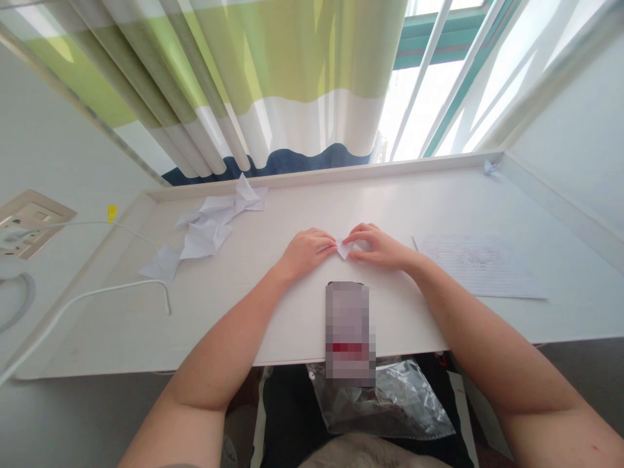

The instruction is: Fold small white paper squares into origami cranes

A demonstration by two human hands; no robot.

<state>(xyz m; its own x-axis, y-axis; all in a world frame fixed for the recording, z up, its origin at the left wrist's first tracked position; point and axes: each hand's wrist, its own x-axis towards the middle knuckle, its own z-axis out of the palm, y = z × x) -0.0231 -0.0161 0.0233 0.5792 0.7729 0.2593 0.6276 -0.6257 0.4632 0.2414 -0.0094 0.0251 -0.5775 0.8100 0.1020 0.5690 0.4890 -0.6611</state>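
Where a small folded paper (344, 251) marks the clock's centre on the white desk (292, 325), folded paper pieces (207, 237) lie toward nine to ten; the left hand (312, 250) pinches the paper's left edge; a pixelated phone-like object (348, 318) lies at six; the right hand (377, 248) grasps the right edge; a lined sheet (480, 266) lies near three.

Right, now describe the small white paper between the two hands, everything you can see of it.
The small white paper looks thin and plain. Its visible part narrows to a point facing the person; fingers cover some of its outline, and it is too small to make out any creases. It sits between the left hand, whose fingertips meet its left side, and the right hand, at its right. It is over the white table; whether it touches the tabletop is unclear.
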